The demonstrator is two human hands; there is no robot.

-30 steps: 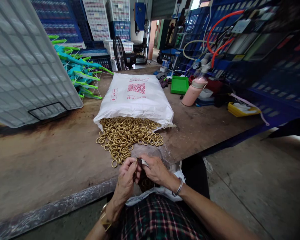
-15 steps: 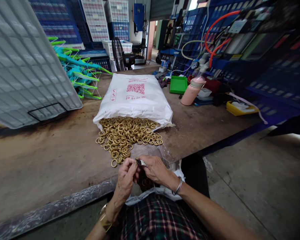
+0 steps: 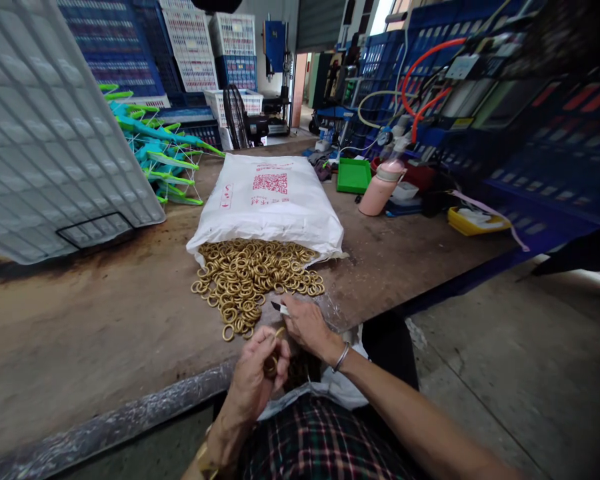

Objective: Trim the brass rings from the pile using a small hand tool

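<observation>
A heap of gold-coloured rings [image 3: 245, 277] spills from the mouth of a white printed sack [image 3: 270, 200] onto the brown table. At the table's edge my left hand [image 3: 257, 367] is closed on rings, one of them pinched upright at the fingertips. Just right of it, my right hand [image 3: 307, 325] grips a small knife [image 3: 279, 307] with a dark blade that points left toward the heap. Below my hands, an open white bag [image 3: 347, 387] lies at my lap, with dark ring shapes inside it.
A large pale crate [image 3: 65, 133] leans at the left, beside teal and green plastic parts [image 3: 165, 150]. Toward the right stand a green tray [image 3: 354, 175], a pink bottle [image 3: 379, 190] and a yellow tray [image 3: 477, 221]. A black fan [image 3: 236, 117] is behind the sack.
My hands have moved apart. The right one, with the knife, has lifted toward the heap; the left has lowered slightly and turned, so that its rings show.
</observation>
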